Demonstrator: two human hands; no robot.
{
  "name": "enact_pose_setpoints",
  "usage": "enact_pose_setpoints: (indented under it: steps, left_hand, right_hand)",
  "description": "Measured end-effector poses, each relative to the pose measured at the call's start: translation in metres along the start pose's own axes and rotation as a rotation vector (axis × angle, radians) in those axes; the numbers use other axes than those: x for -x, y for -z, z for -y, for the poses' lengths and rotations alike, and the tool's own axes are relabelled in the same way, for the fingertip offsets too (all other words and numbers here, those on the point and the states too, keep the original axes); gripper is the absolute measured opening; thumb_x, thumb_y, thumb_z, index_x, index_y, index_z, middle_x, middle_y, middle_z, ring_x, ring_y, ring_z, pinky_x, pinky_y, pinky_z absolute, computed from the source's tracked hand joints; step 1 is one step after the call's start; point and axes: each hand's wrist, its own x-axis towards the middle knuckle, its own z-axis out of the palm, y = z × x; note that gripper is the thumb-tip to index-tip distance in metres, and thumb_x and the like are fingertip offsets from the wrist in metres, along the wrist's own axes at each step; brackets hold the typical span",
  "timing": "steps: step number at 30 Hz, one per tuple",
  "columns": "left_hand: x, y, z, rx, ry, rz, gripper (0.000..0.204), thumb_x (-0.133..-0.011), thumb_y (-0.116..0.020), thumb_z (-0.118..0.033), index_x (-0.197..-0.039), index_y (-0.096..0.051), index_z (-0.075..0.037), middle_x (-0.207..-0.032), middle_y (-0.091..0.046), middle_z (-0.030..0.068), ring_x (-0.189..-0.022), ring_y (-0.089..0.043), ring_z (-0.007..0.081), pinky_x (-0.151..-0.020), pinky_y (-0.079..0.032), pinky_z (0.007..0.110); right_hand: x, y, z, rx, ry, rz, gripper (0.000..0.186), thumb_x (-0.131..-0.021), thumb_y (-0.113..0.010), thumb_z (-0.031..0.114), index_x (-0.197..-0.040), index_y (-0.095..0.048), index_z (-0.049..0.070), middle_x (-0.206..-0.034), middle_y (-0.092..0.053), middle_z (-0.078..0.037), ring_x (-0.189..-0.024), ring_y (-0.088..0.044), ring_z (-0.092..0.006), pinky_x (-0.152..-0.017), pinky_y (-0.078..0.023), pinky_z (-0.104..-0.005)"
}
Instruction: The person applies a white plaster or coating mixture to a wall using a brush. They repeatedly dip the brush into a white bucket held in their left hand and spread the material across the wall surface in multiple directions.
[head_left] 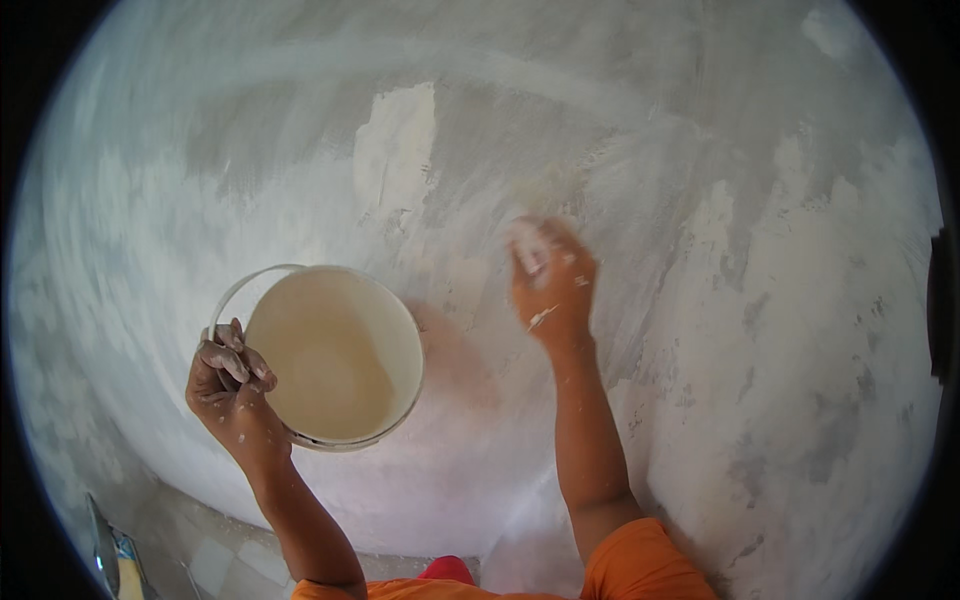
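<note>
My left fingers [232, 352] are curled tight over the near rim of the round white plastic bucket [335, 352], thumb side outside, and they hold it tipped toward me so the pale cream plaster mix inside shows. The bucket hangs at about nine o'clock from my right hand [550, 285], well apart from it. I judge it best to keep that rim level enough that nothing slops out, and close enough for an easy reload. My right fingers [535, 250] are blurred; they seem closed around something smeared white, pressed to the grey and white patchy plastered wall [760, 300], but I cannot tell what it is. The stroke should stay flat and even in pressure, I think, overlapping the cream patch [395, 160] at eleven o'clock beyond.
</note>
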Motion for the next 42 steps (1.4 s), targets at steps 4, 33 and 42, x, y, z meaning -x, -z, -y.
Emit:
enact_pose_setpoints:
  steps: [4,33,42]
  left_hand:
    - [0.008,0.006,0.009,0.032,-0.017,-0.012,0.024,-0.056,-0.044,0.011,-0.068,-0.042,-0.010,-0.080,-0.050,0.0043,-0.059,-0.046,0.0070,-0.119,-0.025,0.045]
    - [-0.015,0.050,0.038,0.012,-0.084,0.289,0.023,-0.064,-0.040,0.019,-0.061,-0.049,-0.001,-0.082,-0.050,0.0094,-0.057,-0.057,0.0137,-0.075,-0.056,0.031]
    - [-0.005,0.079,0.036,-0.005,-0.090,0.455,0.022,-0.070,-0.046,0.020,-0.059,-0.052,0.002,-0.086,-0.057,0.0208,-0.060,-0.061,0.0170,-0.046,-0.057,0.027]
  right_hand:
    - [0.006,0.015,0.019,-0.543,-0.252,0.376,0.018,-0.084,-0.075,0.013,-0.097,-0.074,0.001,-0.095,-0.075,-0.014,-0.087,-0.071,-0.0214,-0.079,-0.054,-0.0326]
    - [0.036,0.024,0.066,-1.198,-0.428,0.059,0.019,-0.082,-0.076,0.011,-0.095,-0.073,-0.003,-0.101,-0.070,-0.024,-0.089,-0.069,-0.0280,-0.065,-0.059,-0.0332]
    - [0.076,-0.051,0.174,-0.888,-0.143,0.720,0.018,-0.083,-0.072,0.009,-0.101,-0.074,0.004,-0.101,-0.072,-0.012,-0.089,-0.070,-0.0271,-0.076,-0.057,-0.0350]
